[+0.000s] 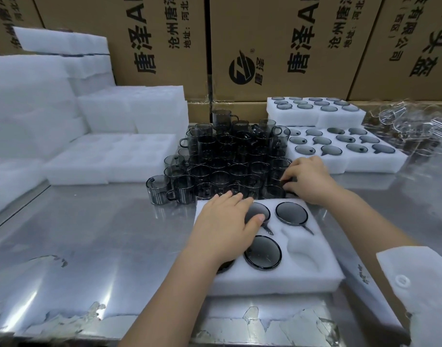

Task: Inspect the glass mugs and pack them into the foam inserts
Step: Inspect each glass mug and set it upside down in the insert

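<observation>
A: Well, which step is in hand?
B: Packing. At six o'clock a foam insert is laid on the steel table. Four seated mugs are seen in it, one half hidden under the wrist. It is steadied by the left hand, spread flat, thumb on one rim.
A: Any room left?
B: An empty cavity is left at the insert's four o'clock.
A: And beyond?
B: At one o'clock the right hand is curled round a grey mug at the mug pile edge.
A: Next?
B: Probably that mug must be lifted clear, checked, then lowered handle-to-slot. Filled inserts are stacked farther off.
</observation>
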